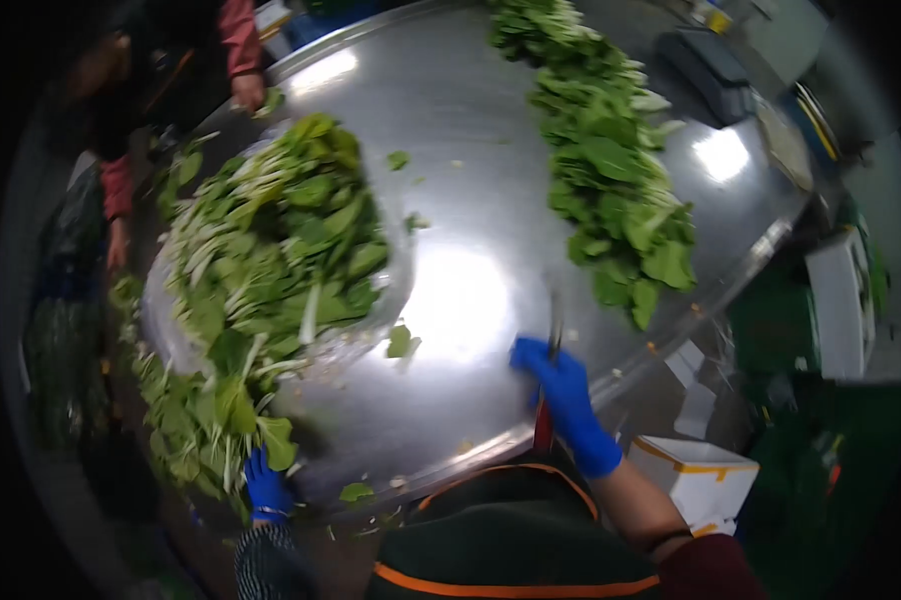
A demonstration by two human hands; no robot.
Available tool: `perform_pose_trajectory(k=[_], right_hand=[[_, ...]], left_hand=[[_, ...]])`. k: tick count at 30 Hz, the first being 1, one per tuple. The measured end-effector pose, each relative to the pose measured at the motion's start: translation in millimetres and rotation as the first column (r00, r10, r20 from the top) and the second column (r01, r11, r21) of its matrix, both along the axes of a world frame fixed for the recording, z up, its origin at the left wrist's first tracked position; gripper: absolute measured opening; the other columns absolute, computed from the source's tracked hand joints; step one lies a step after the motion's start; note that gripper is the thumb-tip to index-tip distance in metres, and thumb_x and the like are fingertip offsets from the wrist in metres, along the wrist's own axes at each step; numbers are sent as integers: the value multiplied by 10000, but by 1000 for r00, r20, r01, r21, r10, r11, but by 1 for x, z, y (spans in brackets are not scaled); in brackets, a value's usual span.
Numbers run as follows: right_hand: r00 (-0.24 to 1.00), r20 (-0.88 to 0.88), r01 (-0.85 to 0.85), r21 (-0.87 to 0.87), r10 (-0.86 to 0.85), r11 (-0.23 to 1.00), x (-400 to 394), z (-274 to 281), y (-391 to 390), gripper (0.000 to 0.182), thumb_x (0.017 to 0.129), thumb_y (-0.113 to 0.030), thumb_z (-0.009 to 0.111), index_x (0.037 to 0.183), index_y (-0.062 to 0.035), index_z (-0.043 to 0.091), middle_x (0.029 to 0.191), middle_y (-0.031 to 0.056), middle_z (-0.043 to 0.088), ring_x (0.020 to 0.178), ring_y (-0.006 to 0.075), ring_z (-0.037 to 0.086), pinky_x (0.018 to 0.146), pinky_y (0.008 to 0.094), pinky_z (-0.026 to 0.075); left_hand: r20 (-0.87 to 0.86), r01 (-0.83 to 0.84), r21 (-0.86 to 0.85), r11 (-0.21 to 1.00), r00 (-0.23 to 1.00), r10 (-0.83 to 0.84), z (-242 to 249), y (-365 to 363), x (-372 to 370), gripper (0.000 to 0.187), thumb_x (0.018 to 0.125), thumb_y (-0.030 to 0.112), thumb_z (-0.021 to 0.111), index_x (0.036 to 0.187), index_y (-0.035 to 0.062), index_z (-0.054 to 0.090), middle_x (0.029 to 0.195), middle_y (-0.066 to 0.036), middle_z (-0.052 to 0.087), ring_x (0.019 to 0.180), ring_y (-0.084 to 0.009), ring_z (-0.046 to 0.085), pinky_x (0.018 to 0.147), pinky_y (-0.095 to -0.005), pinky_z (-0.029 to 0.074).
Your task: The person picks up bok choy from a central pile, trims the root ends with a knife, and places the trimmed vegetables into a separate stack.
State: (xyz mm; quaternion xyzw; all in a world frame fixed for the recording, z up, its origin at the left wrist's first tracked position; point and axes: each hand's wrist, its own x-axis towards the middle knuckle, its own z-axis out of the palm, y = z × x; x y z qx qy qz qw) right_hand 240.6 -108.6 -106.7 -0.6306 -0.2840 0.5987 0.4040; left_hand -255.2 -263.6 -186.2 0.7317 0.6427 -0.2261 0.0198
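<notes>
My right hand, in a blue glove, is closed round a knife with a red handle. The thin blade points away from me over the metal table and is blurred. At the near left edge my left hand, also blue-gloved, grips leafy greens with pale stems; leaves partly cover its fingers. Just beyond lies a big heap of the same greens on clear plastic. A long row of greens runs along the table's right side.
Across the left side stands another person, with red sleeves and a hand near the heap. A dark device sits at the far right. A white box with orange edging stands below the table's right edge. Loose leaves lie scattered.
</notes>
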Motion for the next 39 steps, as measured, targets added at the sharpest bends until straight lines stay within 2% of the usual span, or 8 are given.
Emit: perform_pose_trajectory(k=[7, 11, 16, 18, 26, 30, 33, 39], right_hand=[[875, -343, -434, -238, 343, 869, -104, 10, -48, 336, 864, -158, 480, 1165, -7, 481, 853, 110, 617, 737, 162, 608, 523, 220, 443], [924, -218, -360, -216, 315, 907, -110, -6, -47, 305, 863, -126, 469, 1144, -10, 499, 762, 94, 604, 563, 109, 533, 507, 225, 436], [959, -112, -280, -205, 262, 938, -123, -4, -32, 296, 855, -108, 476, 1135, -15, 507, 768, 83, 606, 567, 89, 522, 502, 218, 428], [961, -95, -274, -228, 259, 934, -135, 10, -29, 305, 848, -100, 479, 1130, 14, 495, 764, 83, 599, 558, 106, 529, 513, 237, 441], [928, -24, -373, -136, 373, 918, -115, 1, -56, 303, 855, -114, 511, 1138, -5, 506, 801, 66, 605, 600, 85, 539, 529, 197, 417], [914, 13, -403, -89, 405, 911, -118, 14, -42, 290, 853, -132, 521, 1122, -25, 535, 810, 50, 616, 604, 62, 513, 553, 188, 413], [907, 42, -417, -67, 420, 907, -124, 21, -32, 306, 858, -143, 511, 1143, -32, 521, 826, 47, 617, 608, 52, 509, 531, 187, 405], [928, -21, -373, -107, 373, 922, -120, 32, -44, 334, 869, -152, 483, 1188, -56, 493, 827, 43, 611, 590, 45, 495, 509, 183, 397]], left_hand=[[-301, -618, -408, 672, 786, 540, 21, 36, -118, 350, 741, 185, 518, 1076, 85, 547, 1033, -133, 573, 999, -263, 536, 865, -371, 421], [356, -485, -565, 667, 586, 728, 96, 128, -35, 328, 819, 342, 539, 879, 36, 641, 791, -121, 643, 620, -210, 620, 690, -289, 484], [544, -123, 384, 915, 831, -117, 87, 249, 24, 332, 793, 188, 552, 1096, 53, 548, 960, -138, 609, 877, -248, 594, 705, -314, 478], [120, -169, 392, 904, 984, 131, 43, 304, 24, 337, 764, 124, 517, 1098, 80, 517, 953, -119, 580, 879, -270, 571, 755, -394, 454], [169, -121, 341, 932, 983, 66, 5, 252, 1, 276, 736, 113, 506, 1005, 79, 559, 904, -92, 588, 856, -250, 564, 853, -519, 370], [977, -854, 135, 502, 198, 74, 62, 180, 28, 284, 753, 110, 627, 1018, 20, 577, 989, -96, 601, 933, -224, 568, 862, -332, 428], [738, -700, -567, 435, -666, -109, 105, 136, 71, 299, 841, 198, 567, 1086, 29, 535, 1031, -77, 577, 931, -145, 552, 818, -286, 440], [610, -48, -777, 628, -304, 731, 97, 57, 154, 349, 854, 200, 542, 1149, 19, 501, 1049, -87, 590, 929, -189, 573, 826, -307, 449]])
